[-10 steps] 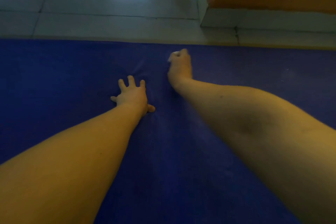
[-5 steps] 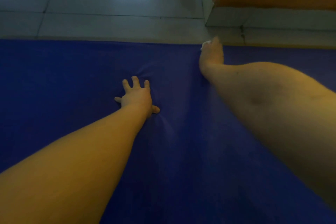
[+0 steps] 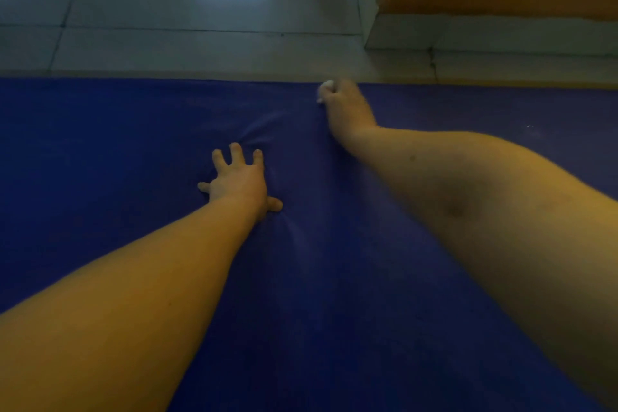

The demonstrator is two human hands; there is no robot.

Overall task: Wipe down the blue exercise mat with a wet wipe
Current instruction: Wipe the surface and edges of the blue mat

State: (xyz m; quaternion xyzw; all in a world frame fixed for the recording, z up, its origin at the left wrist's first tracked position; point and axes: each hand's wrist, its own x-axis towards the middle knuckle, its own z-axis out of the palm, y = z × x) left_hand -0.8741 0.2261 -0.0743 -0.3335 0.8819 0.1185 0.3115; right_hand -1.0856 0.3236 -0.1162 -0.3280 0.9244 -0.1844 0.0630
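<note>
On tiled floor [image 3: 167,43], mat [image 3: 100,144] lies flat, filling lower view. Left hand [image 3: 239,182] pressed flat mid-mat, fingers spread; right hand [image 3: 344,107], apart from it, fisted round wipe [image 3: 326,87] near far edge. Wiping step in hand, by my reading; next stroke likely needs steady pressure along that edge.

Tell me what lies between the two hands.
Head view: only bare, creased blue mat between the left hand and the right hand, which grips the wet wipe.
</note>
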